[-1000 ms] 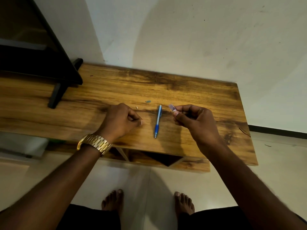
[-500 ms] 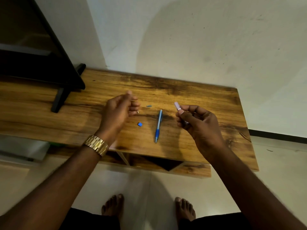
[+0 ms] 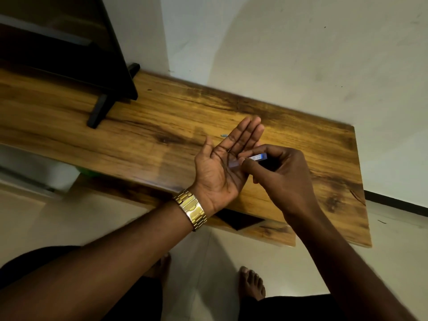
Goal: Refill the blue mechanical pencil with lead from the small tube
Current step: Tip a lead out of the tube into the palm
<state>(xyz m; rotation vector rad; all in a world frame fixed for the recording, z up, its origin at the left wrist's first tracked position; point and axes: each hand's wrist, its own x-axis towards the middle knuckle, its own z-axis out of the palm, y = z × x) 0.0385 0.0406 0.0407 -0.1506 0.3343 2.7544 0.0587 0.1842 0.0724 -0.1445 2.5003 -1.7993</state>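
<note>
Spanning wooden table (image 3: 162,117), white wall (image 3: 301,42)

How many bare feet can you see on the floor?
2. One foot is below the right forearm, toes clear. The other foot is just left of it, blurred and partly hidden behind the left forearm.

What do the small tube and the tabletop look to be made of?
The lead tube, held in the right hand over the open left hand, looks like clear plastic: see-through pale end, blue end, printed label. The tabletop looks like glossy wood or wood-look laminate: visible grain and knots, with sheen.
</note>
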